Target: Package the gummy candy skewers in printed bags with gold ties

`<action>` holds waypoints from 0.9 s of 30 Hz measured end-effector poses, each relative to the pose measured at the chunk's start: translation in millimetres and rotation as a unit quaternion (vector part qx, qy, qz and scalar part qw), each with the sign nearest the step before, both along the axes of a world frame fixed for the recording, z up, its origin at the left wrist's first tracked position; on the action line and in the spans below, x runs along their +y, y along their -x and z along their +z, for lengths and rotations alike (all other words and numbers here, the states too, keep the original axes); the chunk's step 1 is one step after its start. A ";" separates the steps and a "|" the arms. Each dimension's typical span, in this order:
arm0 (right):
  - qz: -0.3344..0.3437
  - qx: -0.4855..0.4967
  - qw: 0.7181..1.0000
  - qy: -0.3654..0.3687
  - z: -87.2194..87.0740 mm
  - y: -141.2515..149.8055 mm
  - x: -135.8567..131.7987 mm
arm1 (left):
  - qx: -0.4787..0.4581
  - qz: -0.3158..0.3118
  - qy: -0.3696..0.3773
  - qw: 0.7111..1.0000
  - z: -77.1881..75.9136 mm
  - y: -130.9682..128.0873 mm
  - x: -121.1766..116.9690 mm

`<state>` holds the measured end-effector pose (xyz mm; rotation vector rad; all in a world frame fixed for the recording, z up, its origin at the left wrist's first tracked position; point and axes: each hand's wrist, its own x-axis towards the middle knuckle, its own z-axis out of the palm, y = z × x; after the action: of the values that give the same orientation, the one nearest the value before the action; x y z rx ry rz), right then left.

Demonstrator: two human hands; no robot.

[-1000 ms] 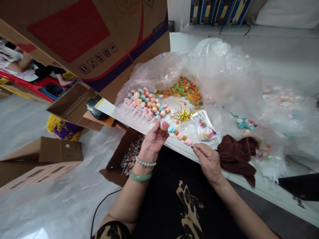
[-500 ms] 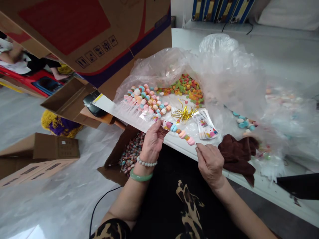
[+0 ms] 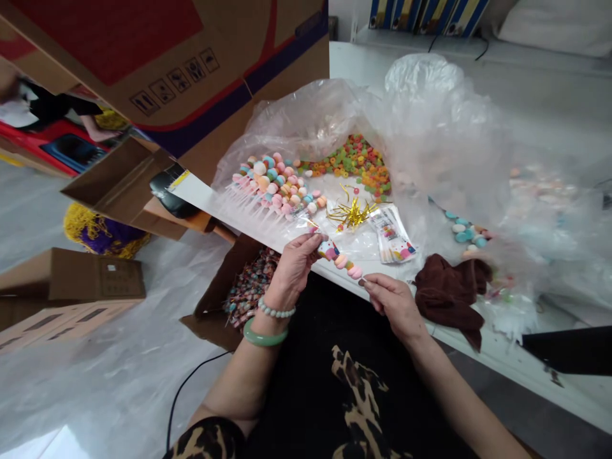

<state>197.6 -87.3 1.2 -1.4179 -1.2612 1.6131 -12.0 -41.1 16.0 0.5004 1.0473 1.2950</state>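
Observation:
My left hand pinches a small printed plastic bag above the table's front edge. The far part of a candy skewer is inside that bag, while its pink and orange pieces near the stick still show outside. My right hand is closed on the skewer's stick end. Beyond my left hand lies a pile of candy skewers with white sticks pointing toward the front edge. Gold twist ties and a stack of printed bags lie just past the held skewer.
Loose ring candies sit on clear plastic sheeting. A brown cloth is right of my right hand. A large cardboard box stands at the left. Below the table edge, an open carton holds many wrapped skewers.
My right hand has moved left toward my left hand. More of the candy skewer is now covered by the printed bag; its blue pieces no longer show bare.

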 end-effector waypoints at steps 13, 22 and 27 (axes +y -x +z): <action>-0.034 0.036 0.999 0.018 -8.5 20.3 -4.1 | -0.021 0.024 -0.033 0.999 -13.7 -5.6 0.5; -0.038 -0.315 0.879 -0.355 -21.1 21.6 -6.7 | 0.008 0.051 -0.037 0.998 -20.3 -18.6 -1.0; 0.007 -0.105 0.979 -0.175 -16.1 22.9 1.6 | 0.045 0.015 -0.015 0.999 -19.4 -18.1 -1.8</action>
<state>174.7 -85.7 -15.0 -1.3790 -1.5881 1.1966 6.1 -43.0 -3.4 0.5723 1.1160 1.3250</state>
